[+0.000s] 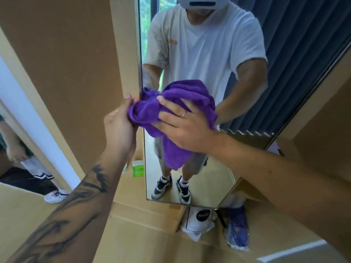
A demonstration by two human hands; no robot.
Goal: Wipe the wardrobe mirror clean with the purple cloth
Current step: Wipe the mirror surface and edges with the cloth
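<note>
A tall wardrobe mirror (247, 76) fills the middle of the view, set in a brown wardrobe door. A bunched purple cloth (152, 109) sits in front of the glass near the mirror's left edge, with one end hanging down. My right hand (184, 126) lies over the cloth with its fingers spread, a ring on one finger. My left hand (119, 126) grips the cloth's left side from beside the mirror's frame. The mirror reflects me, the cloth and a grey curtain.
The brown wardrobe panel (76, 63) stands left of the mirror. A green packet (138, 168) lies by the mirror's lower left. A white bag (199, 219) and a blue wrapped item (237, 230) lie on the floor below. Another person's leg and shoe (55, 195) are at left.
</note>
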